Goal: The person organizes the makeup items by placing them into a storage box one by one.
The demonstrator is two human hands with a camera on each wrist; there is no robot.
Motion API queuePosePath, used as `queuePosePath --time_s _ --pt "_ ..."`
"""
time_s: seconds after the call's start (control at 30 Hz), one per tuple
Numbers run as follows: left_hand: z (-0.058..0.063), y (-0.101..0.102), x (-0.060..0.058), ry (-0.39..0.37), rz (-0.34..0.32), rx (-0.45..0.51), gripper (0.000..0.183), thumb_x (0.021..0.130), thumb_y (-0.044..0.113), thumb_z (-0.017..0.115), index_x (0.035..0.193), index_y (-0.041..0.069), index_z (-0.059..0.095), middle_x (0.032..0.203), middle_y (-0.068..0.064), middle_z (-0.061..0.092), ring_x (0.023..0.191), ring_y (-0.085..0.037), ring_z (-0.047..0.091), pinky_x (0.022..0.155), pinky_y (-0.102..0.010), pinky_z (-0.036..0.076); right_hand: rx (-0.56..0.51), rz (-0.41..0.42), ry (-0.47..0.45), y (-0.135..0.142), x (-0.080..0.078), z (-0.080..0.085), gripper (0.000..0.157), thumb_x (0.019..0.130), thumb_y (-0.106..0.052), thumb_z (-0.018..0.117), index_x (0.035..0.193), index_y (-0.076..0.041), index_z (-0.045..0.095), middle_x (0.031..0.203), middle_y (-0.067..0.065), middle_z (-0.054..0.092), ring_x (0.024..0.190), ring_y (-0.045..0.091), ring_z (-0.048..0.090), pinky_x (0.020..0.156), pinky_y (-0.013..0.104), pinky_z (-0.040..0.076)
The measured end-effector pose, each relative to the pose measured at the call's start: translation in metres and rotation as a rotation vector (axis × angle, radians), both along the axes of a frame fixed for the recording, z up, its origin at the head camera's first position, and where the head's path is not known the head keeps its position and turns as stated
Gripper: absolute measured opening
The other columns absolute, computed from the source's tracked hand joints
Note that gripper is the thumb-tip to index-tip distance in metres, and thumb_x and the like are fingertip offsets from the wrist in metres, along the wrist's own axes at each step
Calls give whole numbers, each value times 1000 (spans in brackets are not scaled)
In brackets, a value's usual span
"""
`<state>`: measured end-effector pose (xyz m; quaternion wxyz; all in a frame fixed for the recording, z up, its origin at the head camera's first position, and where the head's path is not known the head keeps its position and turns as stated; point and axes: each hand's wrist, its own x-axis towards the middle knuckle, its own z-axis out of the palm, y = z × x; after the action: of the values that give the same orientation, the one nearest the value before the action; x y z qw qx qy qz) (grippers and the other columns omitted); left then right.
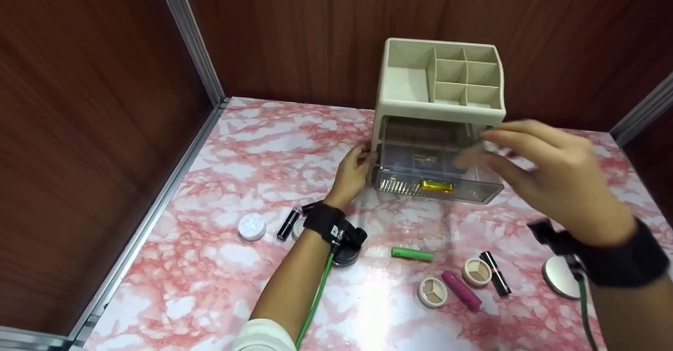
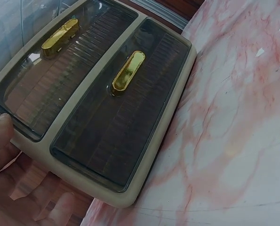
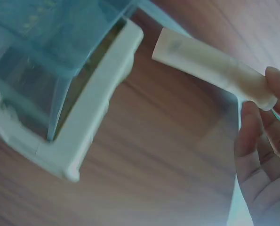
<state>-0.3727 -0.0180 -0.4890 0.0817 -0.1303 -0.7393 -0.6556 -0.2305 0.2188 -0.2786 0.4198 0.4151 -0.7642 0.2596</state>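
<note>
A cream makeup organizer (image 1: 441, 108) stands at the back of the marbled table. Its clear upper drawer (image 1: 468, 192), with a gold handle (image 1: 437, 185), is pulled out. My left hand (image 1: 353, 175) rests against the organizer's left side; its thumb (image 2: 1, 132) touches the front frame, fingers spread along the side. Two closed lower drawers with gold handles (image 2: 129, 71) show in the left wrist view. Blurred in the head view, my right hand (image 1: 560, 164) is over the drawer's right side. Between thumb and fingertips it pinches one end of a beige cosmetic tube (image 3: 205, 66).
A green tube (image 1: 412, 254), pink tube (image 1: 461, 291), black tube (image 1: 495, 274) and two three-part palettes (image 1: 432, 292) lie in front. White round case (image 1: 252, 227) and another black tube (image 1: 288, 225) are left, a round compact (image 1: 561, 277) right. Wood panels (image 1: 294, 35) enclose the table.
</note>
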Motion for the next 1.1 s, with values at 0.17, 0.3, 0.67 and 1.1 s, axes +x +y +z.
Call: queuePosePath --time_s 0.17,0.3,0.67,1.1 --pt "-1 1 -1 15 -7 -8 29 101 22 56 125 7 60 112 -4 63 99 -14 61 88 -26 48 184 71 6 -18 -27 -3 21 76 -2 79 96 2 73 92 10 71 75 26 69 70 28 54" --pt "-1 0 -3 14 -6 -20 29 101 22 56 123 6 61 113 -6 62 101 -16 61 88 -26 48 280 101 -20 -33 -48 -12 20 77 -1 79 95 1 72 91 9 70 80 27 69 69 39 57" --pt "-2 0 2 -8 -16 14 28 101 21 55 125 7 60 112 -5 62 100 -15 61 86 -27 49 428 144 -84 -67 -72 -38 6 88 -6 70 92 -2 70 91 7 67 74 23 68 63 36 57" --pt "0 -3 0 -6 -8 -10 28 101 22 55 124 7 60 110 -3 63 99 -13 61 88 -26 48 418 111 -512 -69 -86 -43 18 84 -17 77 101 -10 75 97 -1 67 85 16 64 74 35 52"
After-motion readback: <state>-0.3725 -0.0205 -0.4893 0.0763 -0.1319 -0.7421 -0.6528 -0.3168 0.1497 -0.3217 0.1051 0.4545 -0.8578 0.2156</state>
